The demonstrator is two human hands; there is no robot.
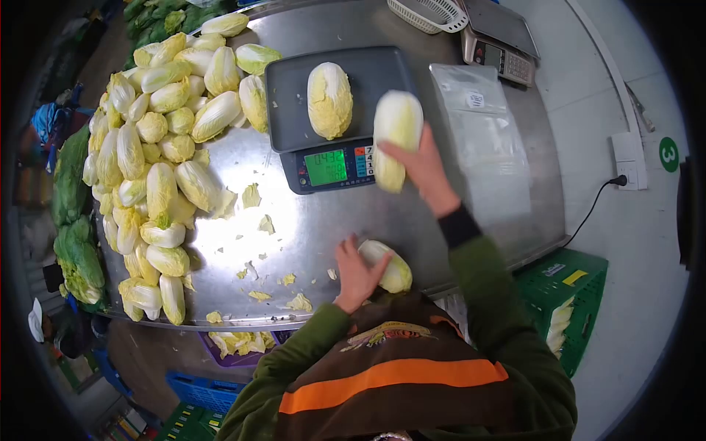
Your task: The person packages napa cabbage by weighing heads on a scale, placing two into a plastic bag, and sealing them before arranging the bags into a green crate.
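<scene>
My right hand (424,170) is closed around a napa cabbage (399,125), held upright beside the right edge of the digital scale (290,110). Another napa cabbage (329,103) rests on the scale's dark platform. The scale's display (326,167) glows green, its digits blurred. Close to the table's front edge, my left hand (357,273) grips a smaller napa cabbage (397,273), with the thumb over it; part of that cabbage is hidden by the hand.
A large heap of napa cabbages (162,154) covers the table's left side. Leaf scraps (266,224) lie before the scale. Clear plastic bags (485,140) lie to the right. Behind are a white basket (426,13) and a second scale (500,55). A green crate (570,283) stands at right.
</scene>
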